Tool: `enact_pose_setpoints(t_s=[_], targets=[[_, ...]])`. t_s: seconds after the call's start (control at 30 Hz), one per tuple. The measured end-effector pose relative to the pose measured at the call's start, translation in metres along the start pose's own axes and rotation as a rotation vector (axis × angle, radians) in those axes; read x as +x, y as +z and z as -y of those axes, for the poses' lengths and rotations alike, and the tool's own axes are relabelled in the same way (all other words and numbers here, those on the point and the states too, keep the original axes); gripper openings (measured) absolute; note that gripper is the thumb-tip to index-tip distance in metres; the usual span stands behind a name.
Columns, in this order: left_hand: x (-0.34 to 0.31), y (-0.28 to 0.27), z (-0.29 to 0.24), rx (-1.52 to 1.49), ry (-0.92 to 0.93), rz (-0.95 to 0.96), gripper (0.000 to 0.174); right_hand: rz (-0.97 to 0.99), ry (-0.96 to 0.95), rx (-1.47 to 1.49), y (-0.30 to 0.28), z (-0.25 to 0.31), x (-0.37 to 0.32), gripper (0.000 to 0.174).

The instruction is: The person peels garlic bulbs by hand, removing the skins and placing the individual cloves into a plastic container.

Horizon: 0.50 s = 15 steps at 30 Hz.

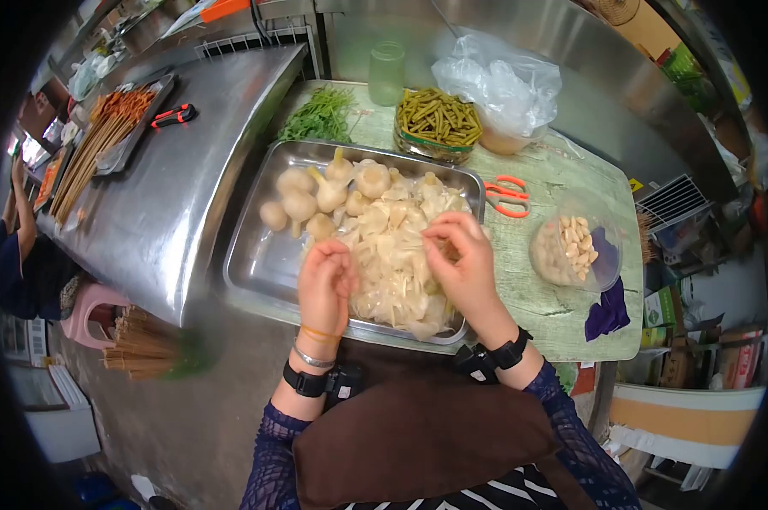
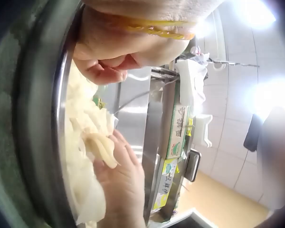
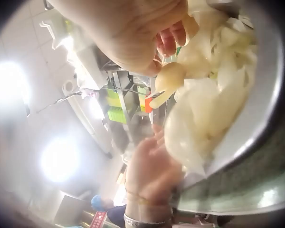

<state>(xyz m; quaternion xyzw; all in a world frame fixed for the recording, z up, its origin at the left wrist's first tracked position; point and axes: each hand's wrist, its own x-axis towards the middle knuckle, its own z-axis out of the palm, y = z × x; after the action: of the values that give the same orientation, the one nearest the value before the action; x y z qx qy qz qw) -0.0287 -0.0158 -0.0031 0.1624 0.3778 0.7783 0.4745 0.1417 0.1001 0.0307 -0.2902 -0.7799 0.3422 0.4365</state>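
Note:
A metal tray point(image 1: 261, 255) holds whole pale garlic bulbs point(image 1: 299, 204) at its far left and a large heap of translucent garlic skins point(image 1: 392, 272). My left hand point(image 1: 326, 280) hovers at the heap's left side, fingers loosely curled, with nothing visible in them. Over the heap's right side is my right hand point(image 1: 462, 259), thumb and forefinger bent toward each other, no item showing between them. In the right wrist view, a stemmed garlic bulb point(image 3: 171, 78) appears just below the right fingertips. Pale skins point(image 2: 102, 149) overlap the right hand in the left wrist view.
Right of the tray lie orange-handled scissors point(image 1: 507, 197) and a clear tub point(image 1: 541, 255) of peeled cloves. Behind stand cut green beans point(image 1: 439, 117), leafy greens point(image 1: 320, 115), a green cup point(image 1: 386, 72) and a plastic bag point(image 1: 512, 81). A steel counter point(image 1: 188, 144) adjoins the left.

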Motion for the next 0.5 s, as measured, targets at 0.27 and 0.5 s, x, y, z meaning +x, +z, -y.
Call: enact_pose_setpoints(t_s=[0.27, 0.5], targets=[[-0.005, -0.006, 0.010, 0.302, 0.035, 0.108, 0.014, 0.409, -0.310, -0.215, -0.022, 0.008, -0.015, 0.035], [-0.013, 0.015, 0.012, 0.813, 0.198, 0.158, 0.017, 0.325, -0.222, -0.286, -0.014, -0.001, -0.002, 0.049]])
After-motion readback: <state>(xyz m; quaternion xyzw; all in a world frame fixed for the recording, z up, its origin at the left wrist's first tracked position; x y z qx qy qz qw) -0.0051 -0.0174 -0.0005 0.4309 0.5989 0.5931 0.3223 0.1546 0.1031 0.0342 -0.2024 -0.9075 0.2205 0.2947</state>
